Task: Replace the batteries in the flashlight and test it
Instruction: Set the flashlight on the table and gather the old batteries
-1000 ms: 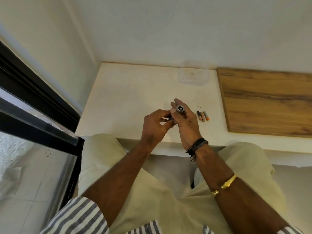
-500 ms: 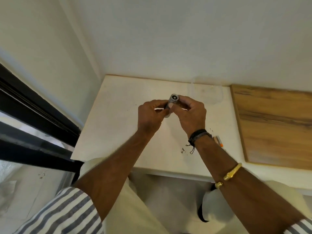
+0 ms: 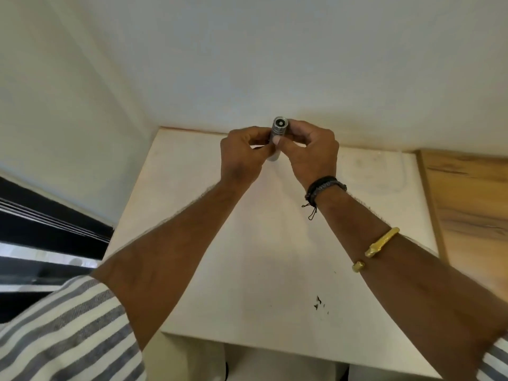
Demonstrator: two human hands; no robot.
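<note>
Flashlight (image 3: 278, 133): silver metal cylinder, held in the air above the far part of a white table (image 3: 247, 257), near the wall (image 3: 275, 64). Stands roughly upright, tilted slightly, with one round end turned toward the camera; that end shows a dark centre inside a bright ring. Lower end juts out just below the fingers. Left hand (image 3: 242, 158): fingers curled in narrow, thumb and fingertips pinching the barrel from the left side. Right hand (image 3: 313, 152): fingers closed on the upper barrel from the right, thumb tip pressed against the front of the body, remaining fingers wrapped behind it. Both hands touch the flashlight and meet at its middle, so most of the barrel is hidden; only the top end and the lower tip show. Right wrist carries a black band (image 3: 325, 185); right forearm a gold cuff (image 3: 380, 243). Striped sleeve (image 3: 68, 334) on the left arm. Wooden board (image 3: 472, 204) adjoins the table at right. Small dark specks (image 3: 319, 302) lie on the near table surface.
</note>
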